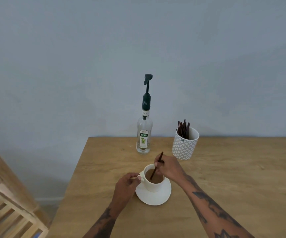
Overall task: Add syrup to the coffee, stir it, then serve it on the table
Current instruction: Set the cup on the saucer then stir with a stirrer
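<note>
My right hand [168,166] pinches a thin dark brown stir stick [156,165] between closed fingertips, its lower end dipped in the light brown coffee [155,176] inside the cream ceramic cup [153,183]. The cup sits on a matching cream round saucer [156,197], near the front of the bare wooden table [224,186]. My left hand [126,184] is curled, thumb and fingers closed on the cup's handle at its left side to steady it.

The coffee stands fairly high, so I judge that a brisk swirl could slop it over the rim onto the saucer. The stick leans steeply; pushing it against the wall could tilt the cup if my left grip slackens. Behind, the clear glass syrup bottle with its dark green pump [144,127] and the white patterned pot of spare stir sticks [185,145] stand well apart, but a careless lift of my right elbow could catch the pot.
</note>
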